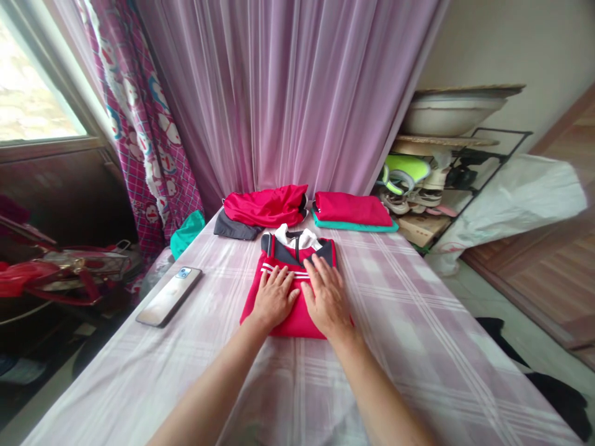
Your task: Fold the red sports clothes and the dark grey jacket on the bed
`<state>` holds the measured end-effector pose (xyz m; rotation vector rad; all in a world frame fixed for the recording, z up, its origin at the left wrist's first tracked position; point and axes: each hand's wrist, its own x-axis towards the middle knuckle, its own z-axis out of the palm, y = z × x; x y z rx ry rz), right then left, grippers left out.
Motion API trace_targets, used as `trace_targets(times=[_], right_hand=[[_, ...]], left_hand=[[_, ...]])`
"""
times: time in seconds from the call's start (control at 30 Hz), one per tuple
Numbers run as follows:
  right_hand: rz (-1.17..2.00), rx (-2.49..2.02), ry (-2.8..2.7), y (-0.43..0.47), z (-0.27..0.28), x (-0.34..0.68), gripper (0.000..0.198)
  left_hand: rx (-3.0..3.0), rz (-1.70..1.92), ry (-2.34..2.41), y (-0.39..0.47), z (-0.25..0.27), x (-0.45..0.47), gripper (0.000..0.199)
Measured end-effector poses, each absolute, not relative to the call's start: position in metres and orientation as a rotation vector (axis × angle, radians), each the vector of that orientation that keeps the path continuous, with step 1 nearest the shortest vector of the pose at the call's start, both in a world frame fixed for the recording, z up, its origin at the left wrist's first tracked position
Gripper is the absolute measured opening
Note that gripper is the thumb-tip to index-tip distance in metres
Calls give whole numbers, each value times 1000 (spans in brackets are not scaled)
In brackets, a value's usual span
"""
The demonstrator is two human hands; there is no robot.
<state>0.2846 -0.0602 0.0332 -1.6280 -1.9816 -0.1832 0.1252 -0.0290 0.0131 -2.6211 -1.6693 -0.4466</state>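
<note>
Centre of the frame, we have a folded red fabric jacket (297, 319) with dark grey shoulders, white stripes and white collar, lying flat on the pale, checked, cloth-covered surface (390, 347). Collar points to the top of the frame, and the long axis runs that way too. Here we see the bare left hand (276, 296) and bare right hand (325, 296) palm-down on it, fingers slightly apart, hiding part of the stripes. The bare forearms (211, 378) are cut off at the bottom edge.
</note>
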Motion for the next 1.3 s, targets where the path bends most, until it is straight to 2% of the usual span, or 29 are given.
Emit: trace_targets(times=[0.13, 0.23, 0.43, 0.77, 0.93, 1.03, 1.1, 1.2, 1.3], right_hand=[[21, -1879, -2120, -52, 7, 281, 49], [3, -1898, -2127, -53, -1, 285, 51], [-74, -1747, -2181, -59, -6, 299, 48], [-160, -1563, -2172, -77, -43, 353, 49], [-139, -1433, -2266, -95, -38, 366, 58], [-25, -1353, -2371, -106, -33, 378, 76], [72, -1366, -2415, -112, -28, 385, 82], [153, -1429, -2436, -113, -19, 390, 78], [131, -1421, -2445, -107, -11, 389, 68]], left_hand=[[-2653, -425, -1682, -26, 2, 124, 50], [-2651, -452, -1675, -24, -2, 115, 49], [-2613, -548, -1721, -18, -14, 86, 53], [-2674, -595, -1833, -13, -24, 59, 55], [-2730, -771, -1633, -34, -21, 28, 54], [-2857, -642, -1444, -55, -14, 5, 49], [-2977, -453, -1348, -63, -7, -5, 56], [-3036, -256, -1342, -64, 4, -9, 74], [-3028, -184, -1370, -54, 12, -4, 67]])
